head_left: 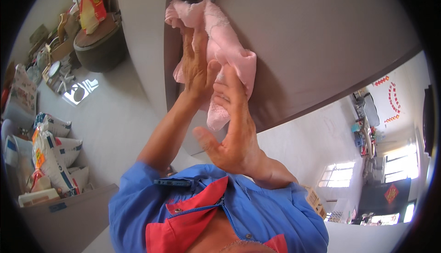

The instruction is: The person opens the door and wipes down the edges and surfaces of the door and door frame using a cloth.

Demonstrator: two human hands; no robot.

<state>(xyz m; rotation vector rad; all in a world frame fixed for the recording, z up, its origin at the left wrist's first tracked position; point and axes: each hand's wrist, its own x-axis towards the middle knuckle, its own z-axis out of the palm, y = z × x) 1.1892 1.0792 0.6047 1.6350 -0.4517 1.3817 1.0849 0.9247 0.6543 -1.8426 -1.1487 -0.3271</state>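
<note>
A pink terry cloth (227,46) lies bunched against the edge of a grey-brown door panel (321,37). My left hand (196,71) is on the cloth, fingers stretched upward and thumb over a fold. The cloth's upper folds hide its fingertips. Lower and to the right, my right hand (236,129) touches the cloth with its extended index finger. Its thumb stands well apart and the other fingers are slightly bent. A loose end of the cloth hangs between the two hands.
A pale wall (142,37) borders the door frame on the left. Farther left are a round dark stool (98,46) bearing a red bag and several white sacks (53,161). Past the door's lower edge, a bright room with pale floor (303,138) opens on the right.
</note>
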